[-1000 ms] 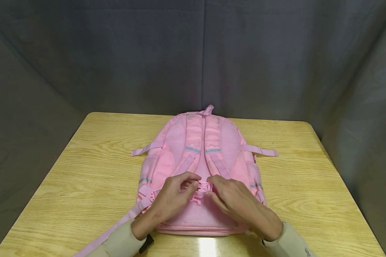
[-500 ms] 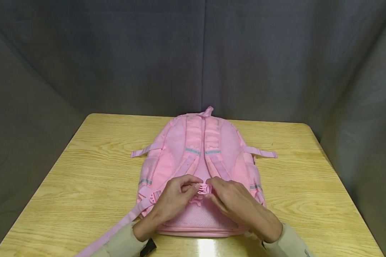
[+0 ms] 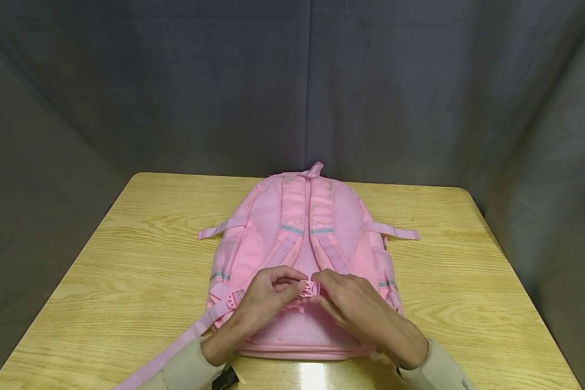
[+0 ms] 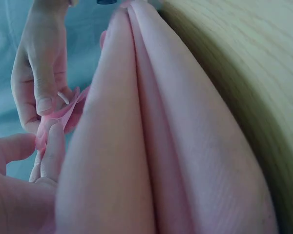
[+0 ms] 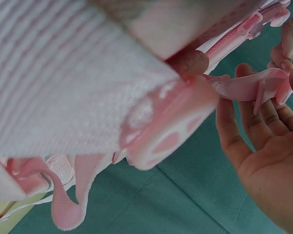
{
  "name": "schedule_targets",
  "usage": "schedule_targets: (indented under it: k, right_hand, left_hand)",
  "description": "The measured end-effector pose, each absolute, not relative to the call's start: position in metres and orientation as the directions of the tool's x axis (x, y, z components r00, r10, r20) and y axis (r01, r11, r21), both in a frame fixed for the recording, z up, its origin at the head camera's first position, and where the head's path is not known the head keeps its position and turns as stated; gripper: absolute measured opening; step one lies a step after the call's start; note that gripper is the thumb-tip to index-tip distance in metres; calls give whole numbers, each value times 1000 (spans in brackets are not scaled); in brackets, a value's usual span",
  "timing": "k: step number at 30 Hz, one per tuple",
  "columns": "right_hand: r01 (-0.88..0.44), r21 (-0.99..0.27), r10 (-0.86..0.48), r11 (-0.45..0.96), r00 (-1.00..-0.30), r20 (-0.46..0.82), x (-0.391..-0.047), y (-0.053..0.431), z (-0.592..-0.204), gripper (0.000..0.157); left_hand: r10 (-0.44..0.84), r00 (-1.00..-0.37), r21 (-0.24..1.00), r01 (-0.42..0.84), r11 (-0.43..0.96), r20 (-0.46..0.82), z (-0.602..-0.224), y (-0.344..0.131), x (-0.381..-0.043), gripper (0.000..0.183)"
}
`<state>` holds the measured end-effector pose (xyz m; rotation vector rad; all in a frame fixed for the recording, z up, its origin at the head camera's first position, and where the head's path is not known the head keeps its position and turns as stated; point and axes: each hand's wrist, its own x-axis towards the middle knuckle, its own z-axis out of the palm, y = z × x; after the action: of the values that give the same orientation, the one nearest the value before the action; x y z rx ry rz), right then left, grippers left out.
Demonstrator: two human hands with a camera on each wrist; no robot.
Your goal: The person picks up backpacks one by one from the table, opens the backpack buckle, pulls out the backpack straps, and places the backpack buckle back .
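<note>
A pink backpack [image 3: 273,211] lies with its strap side up on the wooden table. Over its lower back panel, both hands meet at a pink plastic side-release buckle [image 3: 308,288]. My left hand [image 3: 263,292] pinches the buckle's left part between thumb and fingers. From the other side my right hand [image 3: 358,300] grips its right end, hiding part of it. The two halves appear joined in the head view. In the left wrist view, the right hand's thumb [image 4: 45,105] presses on the pink piece. Pink webbing [image 5: 239,87] runs between the hands in the right wrist view.
A long pink strap [image 3: 175,346] trails from an adjuster buckle [image 3: 235,299] to the table's front left. Short side straps [image 3: 395,230] stick out from the bag. Grey curtains [image 3: 214,86] surround the wooden table [image 3: 127,271]. Another pink buckle [image 5: 171,131] hangs close to the right wrist camera.
The hands have drawn slightly closer together, and the gap between the two buckle halves has closed. The backpack stays in place.
</note>
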<state>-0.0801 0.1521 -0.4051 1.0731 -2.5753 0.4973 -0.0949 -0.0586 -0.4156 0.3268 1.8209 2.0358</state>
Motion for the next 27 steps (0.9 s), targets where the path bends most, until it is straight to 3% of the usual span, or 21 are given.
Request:
schedule_targets:
  k: [13,27]
  right_hand:
    - [-736,-170,-626,655,-655,423,-79,152,-405,21]
    - [-742,-170,-626,649,-647,436,-79,152,-402,27]
  left_hand:
    - [424,-897,973,-193,-129,-122,-416,-60,-94,29]
    - [399,-911,979,-168,-120,-107,-415,-61,-93,31]
